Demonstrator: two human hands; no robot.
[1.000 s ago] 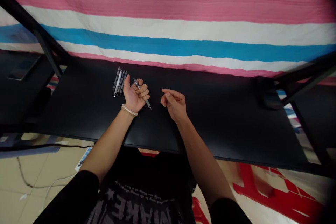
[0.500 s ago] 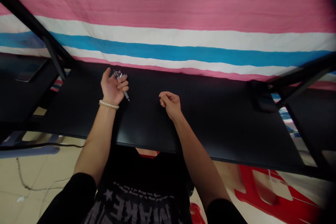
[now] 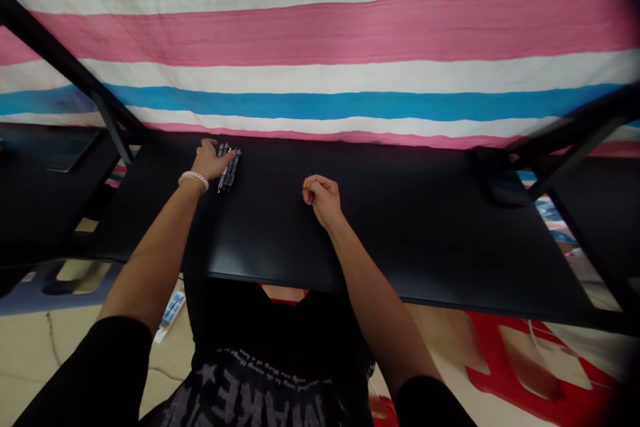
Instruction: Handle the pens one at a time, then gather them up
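Note:
My left hand [image 3: 211, 160] is palm down at the left of the table, thumb stretched across several pens [image 3: 229, 177] and its other fingers toward their far ends. Grey and dark in colour, the pens lie side by side on the black tabletop [image 3: 400, 213], partly covered by the thumb. A light beaded bracelet [image 3: 194, 178] circles the left wrist. To the right of the pens, apart from them, my right hand [image 3: 324, 200] rests on the table with curled fingers pressed together. Whether anything is inside it is hidden.
A striped cloth [image 3: 320, 33] hangs behind the table. Black frame bars [image 3: 113, 130] slant up at both sides. A dark object [image 3: 500, 177] sits at the right end. Below are a red stool [image 3: 505, 373], a purple-grey stool [image 3: 40, 293] and a power strip [image 3: 170, 313].
My left hand has turned from palm up to palm down. The pen it held now lies among the others on the table. My right hand stays closed in place; the view has shifted slightly.

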